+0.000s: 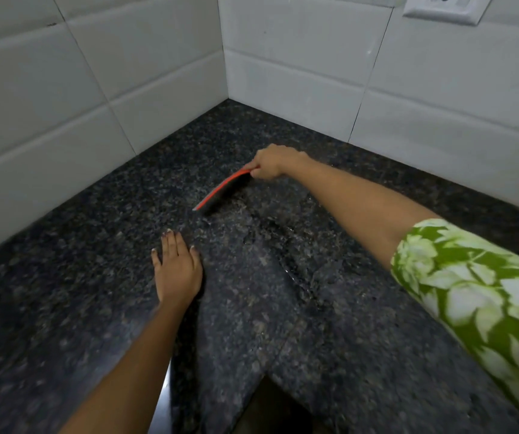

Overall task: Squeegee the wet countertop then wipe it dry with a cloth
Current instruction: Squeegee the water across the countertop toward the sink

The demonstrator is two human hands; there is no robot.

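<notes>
No containers anywhere in this shot, just a dark speckled granite countertop [95, 277] running into a corner of white wall tiles [64, 98]. The right hand [269, 162] has its fingers curled round one end of a red squeegee [222, 191], with the dark blade edge down on the stone, a bit out from the corner. A streak of water [286, 261] glistens on the counter nearer the camera, under the right forearm. The left hand [176, 266] lies flat on the counter, fingers straight and slightly spread, well apart from the squeegee. A white wall socket [446, 7] sits up top right. The right arm wears a green floral sleeve [477, 283].
</notes>
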